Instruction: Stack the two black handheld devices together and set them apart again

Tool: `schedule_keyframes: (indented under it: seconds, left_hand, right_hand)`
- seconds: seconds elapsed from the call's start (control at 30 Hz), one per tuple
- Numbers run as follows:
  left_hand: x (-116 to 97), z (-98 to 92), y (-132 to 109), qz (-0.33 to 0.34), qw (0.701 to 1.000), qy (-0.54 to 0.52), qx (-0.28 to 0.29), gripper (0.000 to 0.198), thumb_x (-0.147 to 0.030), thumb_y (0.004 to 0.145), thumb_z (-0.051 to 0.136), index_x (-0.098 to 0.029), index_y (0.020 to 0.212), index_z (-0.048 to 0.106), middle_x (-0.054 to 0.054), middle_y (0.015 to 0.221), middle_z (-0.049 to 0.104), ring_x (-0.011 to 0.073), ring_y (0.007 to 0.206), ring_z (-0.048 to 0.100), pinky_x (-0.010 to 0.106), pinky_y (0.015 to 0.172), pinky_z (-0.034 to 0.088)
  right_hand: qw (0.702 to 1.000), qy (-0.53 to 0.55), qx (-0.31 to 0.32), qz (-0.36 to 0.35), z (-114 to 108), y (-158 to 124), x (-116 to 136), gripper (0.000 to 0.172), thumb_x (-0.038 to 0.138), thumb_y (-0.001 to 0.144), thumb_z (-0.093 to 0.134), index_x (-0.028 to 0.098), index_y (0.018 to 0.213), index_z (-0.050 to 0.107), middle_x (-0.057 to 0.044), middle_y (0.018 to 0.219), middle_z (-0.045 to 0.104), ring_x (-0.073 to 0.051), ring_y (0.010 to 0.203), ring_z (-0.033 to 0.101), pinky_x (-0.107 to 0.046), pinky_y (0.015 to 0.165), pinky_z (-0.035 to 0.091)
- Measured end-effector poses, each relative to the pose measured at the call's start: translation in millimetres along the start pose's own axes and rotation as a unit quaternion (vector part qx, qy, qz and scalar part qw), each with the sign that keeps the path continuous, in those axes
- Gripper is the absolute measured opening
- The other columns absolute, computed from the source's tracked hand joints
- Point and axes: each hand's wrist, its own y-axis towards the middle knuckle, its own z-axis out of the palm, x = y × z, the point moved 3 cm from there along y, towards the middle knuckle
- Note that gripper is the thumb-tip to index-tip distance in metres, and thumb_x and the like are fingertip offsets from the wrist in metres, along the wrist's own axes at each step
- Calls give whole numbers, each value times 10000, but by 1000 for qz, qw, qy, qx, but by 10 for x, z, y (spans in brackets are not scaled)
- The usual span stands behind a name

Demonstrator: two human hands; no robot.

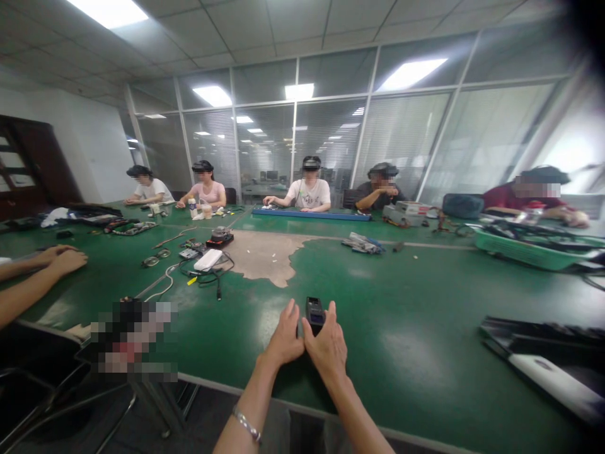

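Observation:
A small black box-shaped device [314,309], open at its top with parts showing inside, rests on the green table [397,296] before me. My left hand [285,336] lies just left of it, its fingers stretched forward and holding nothing. Close behind the device's near end is my right hand [327,343], with thumb and fingers apart on either side of it. That hand hides the device's lower part, so I cannot tell whether it touches. My two thumbs nearly meet.
A white adapter [208,260], cables and glasses [155,257] lie left. Grey gloves [363,243] lie farther back; a green basket [534,249] and black-and-white casing [543,366] are right. Several people sit around the table; a co-worker's hands [66,258] rest at far left.

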Motion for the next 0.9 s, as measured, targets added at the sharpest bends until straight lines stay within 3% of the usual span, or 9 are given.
schedule_keyframes:
  seconds: [0.13, 0.37, 0.6, 0.9]
  left_hand:
    - [10, 22, -15, 7, 1000, 3, -4, 734, -197, 839, 542, -22, 1526, 353, 220, 1654, 213, 331, 1538, 214, 480, 1266, 228]
    - [-78, 22, -24, 27, 996, 82, 11, 709, -239, 853, 548, -20, 1506, 377, 233, 1643, 238, 343, 1531, 234, 496, 1255, 258]
    - [-98, 35, -34, 15, 987, 153, 40, 757, -278, 843, 555, 11, 1514, 357, 243, 1641, 235, 358, 1538, 202, 500, 1268, 213]
    - [-94, 30, -14, 14, 983, 175, 44, 624, -311, 913, 471, 1, 1453, 465, 229, 1609, 330, 324, 1511, 295, 440, 1256, 252]
  right_hand:
    - [1000, 18, -16, -12, 20, -7, -37, 932, 554, 896, 530, -3, 1570, 207, -273, 1434, 526, -381, 1244, 556, -489, 1028, 447]
    - [998, 54, -10, 11, 28, -6, -106, 1006, 563, 841, 600, -4, 1569, 200, -246, 1334, 602, -364, 1190, 574, -484, 1020, 456]
    - [997, 70, -8, 36, 8, -35, -112, 991, 542, 853, 610, 19, 1580, 185, -206, 1299, 628, -362, 1167, 575, -469, 994, 473]
    - [998, 59, -1, 26, 23, -57, -101, 963, 524, 876, 589, 32, 1588, 168, -230, 1400, 571, -357, 1181, 586, -472, 983, 484]
